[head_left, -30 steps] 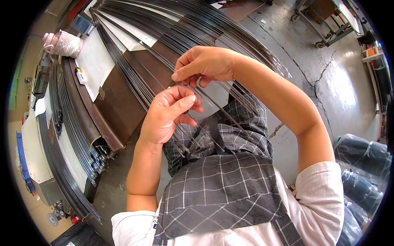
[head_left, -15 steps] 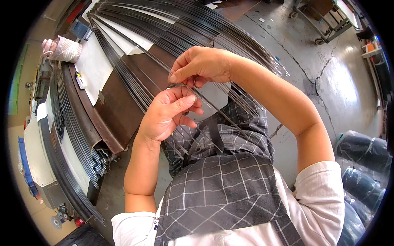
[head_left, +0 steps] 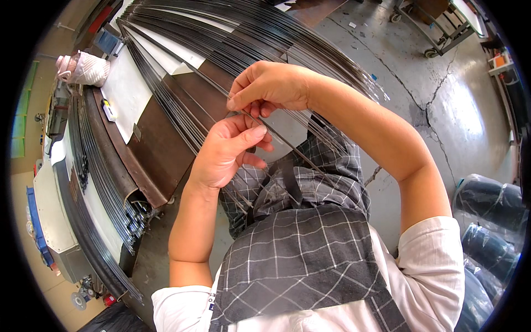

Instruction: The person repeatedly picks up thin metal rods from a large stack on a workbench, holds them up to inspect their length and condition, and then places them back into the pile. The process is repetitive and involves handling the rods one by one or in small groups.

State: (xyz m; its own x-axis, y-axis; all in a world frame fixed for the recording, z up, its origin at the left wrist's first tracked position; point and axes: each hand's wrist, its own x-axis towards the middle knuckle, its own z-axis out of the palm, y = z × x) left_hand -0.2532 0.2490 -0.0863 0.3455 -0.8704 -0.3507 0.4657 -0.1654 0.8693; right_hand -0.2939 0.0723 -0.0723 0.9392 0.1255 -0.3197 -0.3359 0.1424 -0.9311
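Between the fingertips of both hands runs a long, thin dark rod (head_left: pixel 294 148), slanting from the far left down over my lap. My left hand (head_left: pixel 217 152) pinches it between thumb and forefinger, the other fingers loosely curled. Just beyond, my right hand (head_left: pixel 274 84) grips the same rod with thumb and fingers. The fingertips of the two hands nearly meet. Close by on the left, a bundle of similar dark rods (head_left: pixel 166 105) fans across the bench, its near ends reaching toward my lap. A larger spread of rods (head_left: pixel 265 47) lies beyond my right hand.
The brown-covered bench (head_left: pixel 160 160) carries white paper sheets (head_left: pixel 126 83) and a pink bottle in a white wrap (head_left: pixel 88 67). More rods (head_left: pixel 105 166) lie along the left. A wheeled cart (head_left: pixel 442 33) stands far right on the cracked floor (head_left: pixel 409 83); plastic-wrapped rolls (head_left: pixel 489 205) sit near right.
Both hands keep their pinch on the rod and stay in nearly the same place. My right forearm has shifted very slightly left; little else differs.
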